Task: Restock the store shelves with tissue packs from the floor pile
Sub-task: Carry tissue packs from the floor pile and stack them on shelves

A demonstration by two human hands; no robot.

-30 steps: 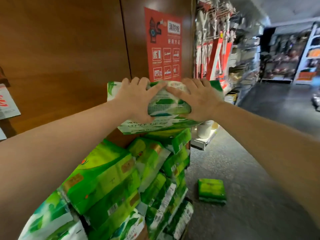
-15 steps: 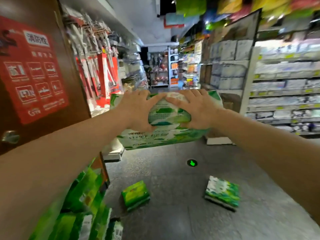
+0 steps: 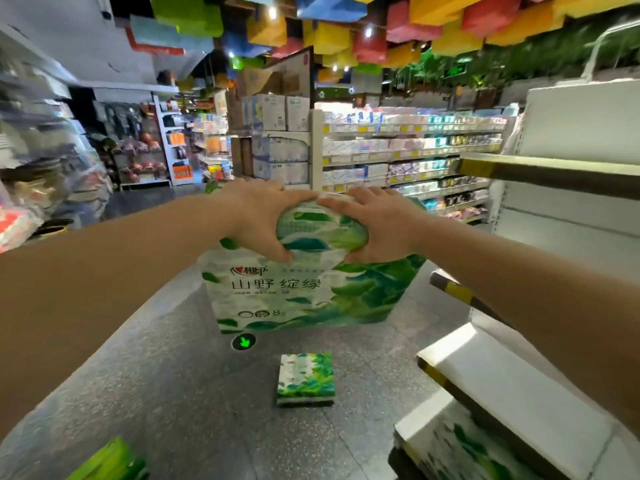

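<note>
Both hands, left hand (image 3: 258,221) and right hand (image 3: 379,225), pinch the bunched plastic top of a large green-and-white multipack of tissues (image 3: 304,289), fingers curled tight. Pack hangs mid-aisle, left of the white metal shelf (image 3: 512,386). Risk: wrap tears or slips, dropping it onto the small green tissue pack (image 3: 305,379) below.

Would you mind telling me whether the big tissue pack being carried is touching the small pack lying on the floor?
Apart. The head view shows the big tissue pack held up, with bare floor between it and the small pack.
</note>
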